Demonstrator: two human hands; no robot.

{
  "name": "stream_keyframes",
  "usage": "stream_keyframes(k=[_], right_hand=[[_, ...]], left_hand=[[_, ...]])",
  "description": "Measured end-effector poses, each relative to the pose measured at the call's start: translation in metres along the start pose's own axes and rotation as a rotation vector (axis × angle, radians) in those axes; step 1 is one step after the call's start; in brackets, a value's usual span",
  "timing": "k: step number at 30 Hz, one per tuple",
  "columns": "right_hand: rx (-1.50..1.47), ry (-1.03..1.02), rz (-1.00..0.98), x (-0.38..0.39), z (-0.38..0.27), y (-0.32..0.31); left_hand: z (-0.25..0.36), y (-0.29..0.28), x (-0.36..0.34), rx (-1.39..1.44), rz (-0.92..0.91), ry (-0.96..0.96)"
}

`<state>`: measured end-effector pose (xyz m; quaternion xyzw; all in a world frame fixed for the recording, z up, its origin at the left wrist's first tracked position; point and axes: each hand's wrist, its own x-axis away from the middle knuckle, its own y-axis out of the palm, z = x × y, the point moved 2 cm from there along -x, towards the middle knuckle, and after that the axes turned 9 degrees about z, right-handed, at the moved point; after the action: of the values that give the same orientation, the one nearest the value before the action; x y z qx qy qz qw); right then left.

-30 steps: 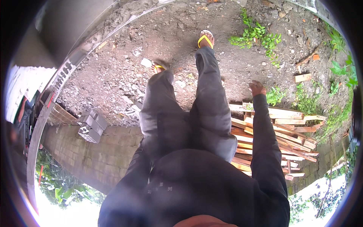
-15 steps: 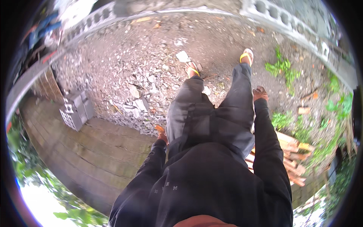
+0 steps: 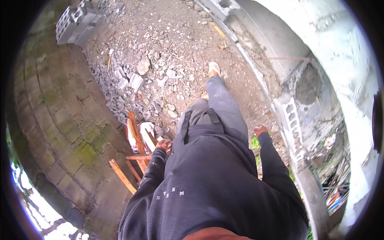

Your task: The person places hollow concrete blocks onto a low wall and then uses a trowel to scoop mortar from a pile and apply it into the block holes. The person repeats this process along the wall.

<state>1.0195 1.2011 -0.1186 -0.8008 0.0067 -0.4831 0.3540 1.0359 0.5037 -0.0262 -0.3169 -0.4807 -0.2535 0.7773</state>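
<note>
Counting at least five wood pieces (image 3: pixel 137 137) near our left hand (image 3: pixel 164 145), right hand (image 3: pixel 260 130) well apart; whether either's fingers grip, cannot tell.

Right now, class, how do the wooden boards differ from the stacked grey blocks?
The wooden boards are long, slim and orange-brown; the grey blocks are chunky, with holes. The boards point at differing angles, whereas the blocks sit close together. Both are left of the person.

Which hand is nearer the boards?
Left. The left hand is close beside the boards, contact unclear; the right hand is farther off, well to their right.
</note>
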Motion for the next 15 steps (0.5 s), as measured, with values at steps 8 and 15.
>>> stream_keyframes(k=[8, 15], right_hand=[[-0.261, -0.174, -0.077, -0.207, -0.291, -0.079], [0.292, -0.874, 0.127, -0.186, -0.693, -0.114]], left_hand=[[0.091, 0.012, 0.029, -0.431, 0.1, 0.016], [0.159, -0.037, -0.006, -0.28, 0.339, -0.065]])
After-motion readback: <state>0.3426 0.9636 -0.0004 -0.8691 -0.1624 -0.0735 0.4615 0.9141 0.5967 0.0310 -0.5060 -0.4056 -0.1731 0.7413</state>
